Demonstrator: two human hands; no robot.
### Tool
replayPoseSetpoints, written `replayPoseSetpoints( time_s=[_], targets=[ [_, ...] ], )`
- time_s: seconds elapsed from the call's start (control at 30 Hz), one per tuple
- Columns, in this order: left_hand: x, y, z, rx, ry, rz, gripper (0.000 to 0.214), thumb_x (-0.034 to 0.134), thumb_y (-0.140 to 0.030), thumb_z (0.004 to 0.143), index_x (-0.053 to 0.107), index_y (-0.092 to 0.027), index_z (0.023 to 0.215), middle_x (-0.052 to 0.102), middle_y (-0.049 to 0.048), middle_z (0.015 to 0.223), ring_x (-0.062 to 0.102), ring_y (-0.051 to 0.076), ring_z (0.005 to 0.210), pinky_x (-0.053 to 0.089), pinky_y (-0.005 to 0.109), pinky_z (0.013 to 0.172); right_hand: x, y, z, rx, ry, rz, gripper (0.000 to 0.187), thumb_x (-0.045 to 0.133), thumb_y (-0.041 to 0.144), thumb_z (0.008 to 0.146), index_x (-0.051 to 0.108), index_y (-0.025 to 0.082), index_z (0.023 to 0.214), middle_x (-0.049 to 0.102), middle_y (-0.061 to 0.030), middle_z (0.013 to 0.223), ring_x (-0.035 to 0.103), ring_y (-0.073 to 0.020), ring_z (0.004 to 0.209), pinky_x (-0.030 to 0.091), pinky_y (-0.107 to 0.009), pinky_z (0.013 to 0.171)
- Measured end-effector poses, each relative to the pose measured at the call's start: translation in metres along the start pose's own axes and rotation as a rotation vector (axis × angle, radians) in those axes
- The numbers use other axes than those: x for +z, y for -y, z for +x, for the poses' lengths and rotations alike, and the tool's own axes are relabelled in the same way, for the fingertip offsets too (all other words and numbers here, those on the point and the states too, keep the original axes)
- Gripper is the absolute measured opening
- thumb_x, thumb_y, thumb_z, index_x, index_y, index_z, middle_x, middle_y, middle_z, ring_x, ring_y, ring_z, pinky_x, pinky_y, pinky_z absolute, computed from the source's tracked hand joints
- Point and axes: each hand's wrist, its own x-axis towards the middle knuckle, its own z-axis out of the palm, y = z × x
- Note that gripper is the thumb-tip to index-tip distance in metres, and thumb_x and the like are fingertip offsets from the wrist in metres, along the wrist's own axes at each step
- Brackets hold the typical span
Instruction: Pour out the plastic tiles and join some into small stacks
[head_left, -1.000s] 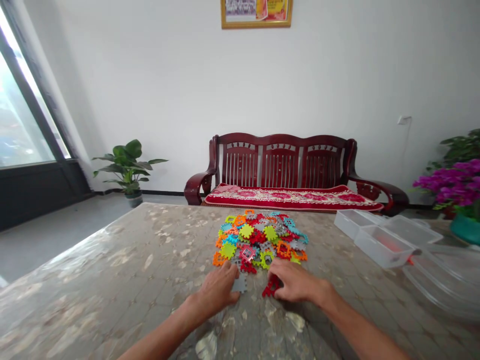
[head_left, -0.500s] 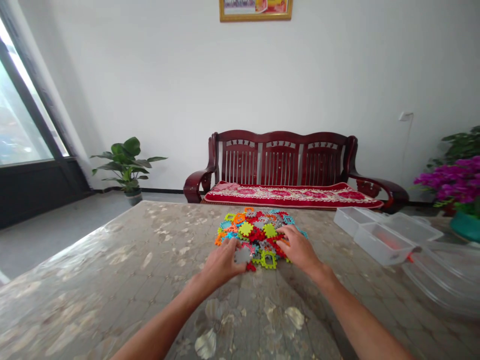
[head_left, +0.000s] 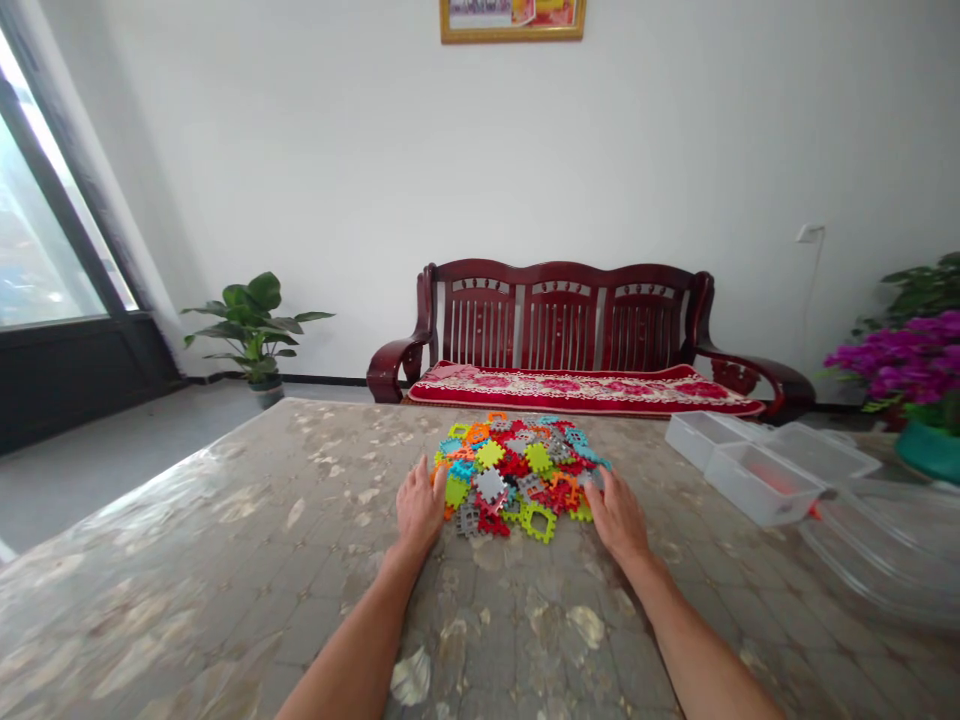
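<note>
A pile of colourful plastic interlocking tiles in lime, red, orange, grey and blue lies on the patterned tablecloth in front of me. My left hand rests at the pile's left edge, fingers stretched out beside a lime tile. On the other side, my right hand lies along the right edge with its fingertips against a few tiles, fingers apart. Neither hand holds a piece. A grey tile sits on top near the front, and a lime square tile with an open middle lies at the front edge.
To the right stands a clear plastic box with compartments, something reddish inside. A transparent lid lies beside it. Purple flowers in a teal pot are at the far right. Behind the table is a dark red wooden bench.
My hands have moved apart, from over the pile to its left and right edges. The grey tile that was at my left hand now lies on the pile.
</note>
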Motion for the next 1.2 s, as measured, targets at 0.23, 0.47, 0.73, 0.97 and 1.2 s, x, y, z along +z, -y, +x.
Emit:
replayPoseSetpoints(
  time_s=[0.23, 0.47, 0.73, 0.97, 1.2],
  targets=[
    [0.005, 0.004, 0.001, 0.127, 0.108, 0.057, 0.054, 0.024, -0.042, 0.099, 0.039, -0.015, 0.144, 0.056, 0.0155, 0.139, 0.054, 0.026, 0.126, 0.037, 0.042, 0.106, 0.000, 0.000, 0.001, 0.064, 0.055, 0.016, 0.051, 0.030, 0.044, 0.094, 0.051, 0.018, 0.132, 0.059, -0.0141, 0.129, 0.054, -0.0271, 0.119, 0.038, -0.042, 0.103],
    [0.011, 0.007, 0.005, 0.147, 0.165, 0.087, 0.054, 0.021, -0.044, 0.099, 0.045, -0.016, 0.138, 0.057, 0.0141, 0.137, 0.053, 0.026, 0.126, 0.035, 0.041, 0.107, -0.001, 0.003, 0.003, 0.033, 0.129, -0.061, 0.052, 0.029, 0.041, 0.095, 0.053, 0.012, 0.132, 0.062, -0.0178, 0.127, 0.057, -0.0293, 0.116, 0.039, -0.044, 0.101],
    [0.015, 0.008, 0.006, 0.190, 0.150, 0.075, 0.048, 0.031, -0.043, 0.096, 0.052, -0.019, 0.133, 0.060, 0.0118, 0.134, 0.054, 0.025, 0.125, 0.036, 0.041, 0.107, 0.002, 0.001, 0.000, -0.072, 0.060, -0.022, 0.051, 0.049, 0.041, 0.084, 0.057, 0.017, 0.128, 0.064, -0.0120, 0.124, 0.058, -0.0284, 0.114, 0.043, -0.043, 0.099],
    [0.022, 0.021, 0.013, 0.082, 0.112, -0.182, 0.049, 0.032, -0.046, 0.094, 0.056, -0.020, 0.128, 0.063, 0.0115, 0.129, 0.059, 0.026, 0.118, 0.042, 0.042, 0.103, -0.003, 0.000, -0.005, -0.062, 0.025, 0.172, 0.037, 0.050, 0.041, 0.084, 0.067, 0.021, 0.110, 0.067, -0.0098, 0.114, 0.061, -0.0253, 0.107, 0.045, -0.040, 0.099],
    [0.028, 0.031, 0.056, 0.001, 0.012, -0.409, 0.056, 0.029, -0.049, 0.092, 0.055, -0.015, 0.127, 0.059, 0.0134, 0.133, 0.052, 0.025, 0.127, 0.038, 0.042, 0.109, 0.000, -0.007, 0.048, -0.029, -0.034, 0.195, 0.043, 0.041, 0.046, 0.086, 0.067, 0.021, 0.108, 0.068, -0.0095, 0.113, 0.060, -0.0253, 0.111, 0.043, -0.041, 0.102]
  ],
)
